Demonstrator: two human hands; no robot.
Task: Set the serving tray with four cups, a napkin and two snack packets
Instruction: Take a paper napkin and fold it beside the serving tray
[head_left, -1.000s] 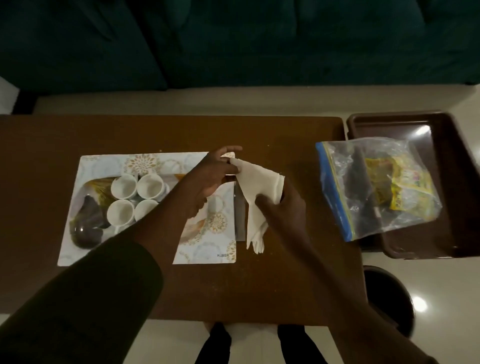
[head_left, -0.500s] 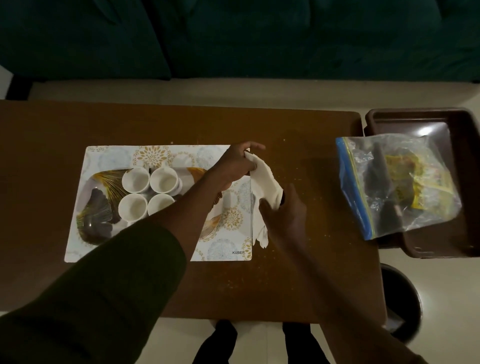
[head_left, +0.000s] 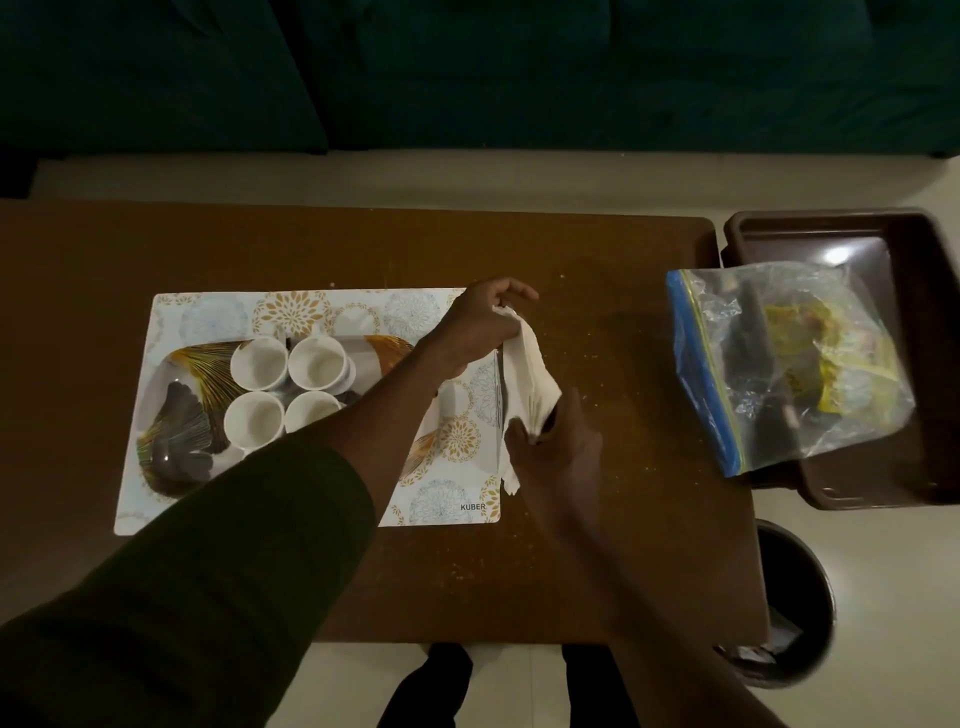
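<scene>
While both pinch it, napkin (head_left: 527, 374) white, creased | left hand (head_left: 475, 330) top | right hand (head_left: 558, 457) bottom

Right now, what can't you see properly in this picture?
Head view:
- Serving tray: the left forearm covers its right part.
- Fourth cup: partly under that forearm.
- Snack packets: blurred behind the crinkled zip bag.
- Napkin: both hands hide its ends.
- Bin: contents too dark.
</scene>
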